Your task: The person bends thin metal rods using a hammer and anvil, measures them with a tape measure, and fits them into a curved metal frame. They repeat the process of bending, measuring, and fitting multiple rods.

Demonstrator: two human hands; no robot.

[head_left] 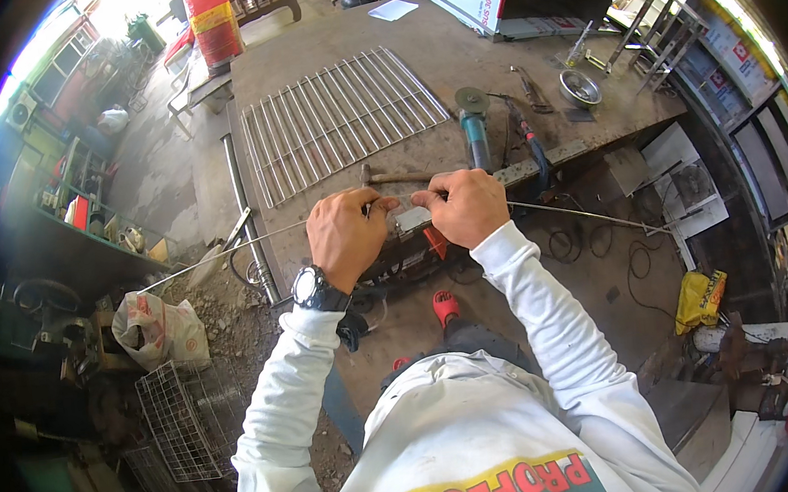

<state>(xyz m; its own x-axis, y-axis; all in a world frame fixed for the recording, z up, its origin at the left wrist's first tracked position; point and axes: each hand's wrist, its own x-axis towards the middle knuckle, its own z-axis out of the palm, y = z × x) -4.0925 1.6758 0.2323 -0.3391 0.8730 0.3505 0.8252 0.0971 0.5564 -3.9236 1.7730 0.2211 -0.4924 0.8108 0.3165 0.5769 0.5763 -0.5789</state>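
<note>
My left hand (348, 233), with a watch on its wrist, is closed round a thin metal rod (199, 265) that runs out to the left. My right hand (467, 206) grips a matching stretch of thin metal rod (588, 214) reaching to the right. Between my fists a small pale metal piece (413, 218) sits at the bench edge; whether one rod spans both hands cannot be made out there. Just beyond my hands lies a hammer (397, 177). A teal angle grinder (475, 136) rests past my right hand.
A metal grate (336, 120) lies on the workbench (275, 64). Right of the grinder are a second power tool (526, 131) and a metal bowl (580, 87). Cables (639, 262) trail below at right. A wire basket (180, 419) and white bag (162, 330) stand at lower left.
</note>
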